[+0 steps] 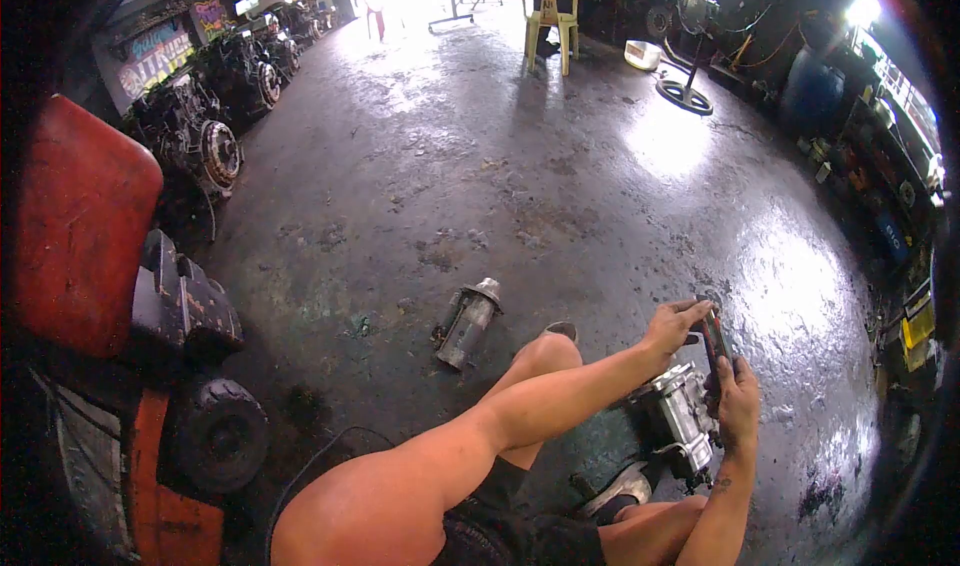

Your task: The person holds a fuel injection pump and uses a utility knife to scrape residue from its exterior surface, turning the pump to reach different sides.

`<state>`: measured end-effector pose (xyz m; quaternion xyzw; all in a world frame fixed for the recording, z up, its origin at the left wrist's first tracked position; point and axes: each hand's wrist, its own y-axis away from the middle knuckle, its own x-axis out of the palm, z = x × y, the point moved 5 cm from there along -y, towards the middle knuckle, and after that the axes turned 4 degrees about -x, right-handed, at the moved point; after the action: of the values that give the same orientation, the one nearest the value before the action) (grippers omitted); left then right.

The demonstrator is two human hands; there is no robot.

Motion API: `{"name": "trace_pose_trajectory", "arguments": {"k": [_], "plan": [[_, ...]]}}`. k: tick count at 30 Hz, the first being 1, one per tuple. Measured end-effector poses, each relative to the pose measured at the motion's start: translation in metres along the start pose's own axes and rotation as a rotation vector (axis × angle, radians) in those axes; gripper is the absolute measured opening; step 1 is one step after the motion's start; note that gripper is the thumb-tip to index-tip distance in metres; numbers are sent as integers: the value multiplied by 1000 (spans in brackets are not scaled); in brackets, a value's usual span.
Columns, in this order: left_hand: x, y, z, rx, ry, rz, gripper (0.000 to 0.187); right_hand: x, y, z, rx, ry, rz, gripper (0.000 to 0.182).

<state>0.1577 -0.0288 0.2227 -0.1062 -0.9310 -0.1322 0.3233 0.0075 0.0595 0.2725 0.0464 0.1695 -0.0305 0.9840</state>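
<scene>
Both hands are at a dark, elongated object with a thin reddish streak, held tilted at the right; its kind is not clear. My left hand is closed, its fingers at the object's upper end. My right hand closes around the lower end, thumb up. Just below and between the hands, a silvery ribbed metal housing stands on the floor between my legs. My right hand and wrist partly cover its right side. A cylindrical metal part resembling a starter motor lies on the floor to the left.
On the left are a red panel, a small black wheel and a row of engines. A yellow plastic chair, white basin and stand fan stand farther back. A blue drum is along the right.
</scene>
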Motion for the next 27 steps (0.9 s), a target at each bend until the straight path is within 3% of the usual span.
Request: {"name": "trace_pose_trajectory", "arguments": {"k": [3,21,27], "plan": [[-1,-1,0,7,1,0,26,-3,-8,-13,-82,65,-37,27],[-1,0,-1,3,41,38,29,3,0,-1,-41,-53,-26,25],[-2,0,-2,-13,1,-9,28,2,3,9,-74,49,-53,26]]}}
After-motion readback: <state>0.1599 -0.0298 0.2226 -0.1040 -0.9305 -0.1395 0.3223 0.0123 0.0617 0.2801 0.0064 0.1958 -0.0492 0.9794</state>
